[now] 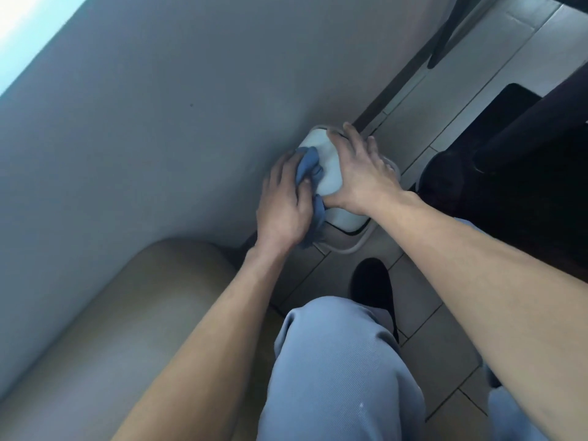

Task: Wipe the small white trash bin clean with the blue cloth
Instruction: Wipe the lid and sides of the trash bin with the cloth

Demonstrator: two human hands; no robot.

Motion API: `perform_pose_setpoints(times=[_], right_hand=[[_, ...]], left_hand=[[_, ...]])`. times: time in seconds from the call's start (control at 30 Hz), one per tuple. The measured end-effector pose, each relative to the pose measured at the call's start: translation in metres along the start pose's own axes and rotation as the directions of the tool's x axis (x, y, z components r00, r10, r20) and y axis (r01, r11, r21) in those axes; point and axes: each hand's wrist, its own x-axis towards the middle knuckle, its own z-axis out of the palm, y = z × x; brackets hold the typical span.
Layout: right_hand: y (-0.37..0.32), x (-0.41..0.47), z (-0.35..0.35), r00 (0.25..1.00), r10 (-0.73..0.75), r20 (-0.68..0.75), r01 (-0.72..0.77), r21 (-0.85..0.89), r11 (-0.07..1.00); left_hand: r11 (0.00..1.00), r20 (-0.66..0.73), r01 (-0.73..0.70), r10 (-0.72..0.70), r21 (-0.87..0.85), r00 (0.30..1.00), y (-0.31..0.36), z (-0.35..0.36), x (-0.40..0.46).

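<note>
Nearest the camera a knee in light blue trousers (334,370) is seen, bent forward, with both bare forearms reaching past it on either side. A black shoe (374,283) is planted on the grey tiled floor (426,329) just beyond the knee. The small white trash bin (327,167) is located on the floor, close against the pale wall (143,106), between the two hands; its rim and base are partly hidden, so whether it touches the wall cannot be told. The blue cloth (310,173) is bunched and pressed against the bin's left side and top by the left hand (284,205), fingers curled around the fabric, a tail of cloth hanging down below the palm. The right hand (359,173) is laid flat over the bin's right side, fingers spread and wrapped onto the top edge, so the bin is gripped and steadied. A beige rounded cushion or seat arm (133,329) is seen at lower left, beside the left forearm. Dark furniture (509,154) is seen at right, near the bin, detail lost in shadow
</note>
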Motion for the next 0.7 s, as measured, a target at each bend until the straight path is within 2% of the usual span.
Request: perform_pose_setpoints(times=[0.13, 0.2, 0.37, 0.57, 0.7], right_hand=[[-0.009, -0.002, -0.004, 0.998, 0.045, 0.043, -0.043, -0.042, 0.998], [-0.013, -0.003, -0.01, 0.997, 0.055, 0.047, -0.052, -0.068, 0.996], [-0.009, -0.005, -0.023, 0.998, 0.045, 0.054, -0.036, -0.151, 0.988], [-0.012, -0.012, -0.02, 0.996, 0.053, 0.071, -0.036, -0.22, 0.975], [-0.021, -0.015, -0.02, 0.997, -0.016, 0.071, 0.038, -0.316, 0.948]], left_hand=[[0.979, -0.091, 0.187, -0.194, -0.081, 0.977, 0.005, 0.003, 0.003], [0.969, -0.108, 0.226, -0.237, -0.104, 0.965, 0.006, 0.004, 0.009], [0.968, -0.151, 0.221, -0.238, -0.118, 0.96, -0.001, 0.001, 0.019], [0.944, -0.248, 0.26, -0.307, -0.205, 0.919, -0.005, 0.003, 0.021], [0.928, -0.314, 0.273, -0.346, -0.253, 0.884, -0.006, 0.007, 0.017]])
